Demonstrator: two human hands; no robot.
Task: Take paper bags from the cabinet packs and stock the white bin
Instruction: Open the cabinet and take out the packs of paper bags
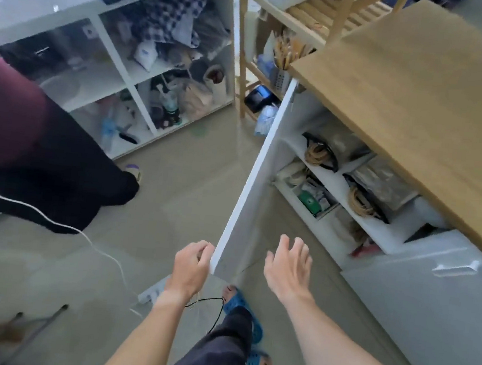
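Wooden counter [423,98] at upper right. Open white shelving [120,66] upper left, cluttered. Wooden rack [298,14] between them. White cord [49,220] over tiled floor [187,191]. Blue sandals [248,318] near bottom edge.

White cabinet door [249,180]; tan wood countertop [422,113]; blue sandals [244,313]; blue-checked cloth [174,21].

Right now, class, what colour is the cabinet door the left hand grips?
White; the cabinet door shows best in the head view.

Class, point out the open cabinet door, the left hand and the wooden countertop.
cabinet door [253,171], head view, its white edge.
left hand [189,268], head view, back of the hand.
wooden countertop [424,92], head view, top surface.
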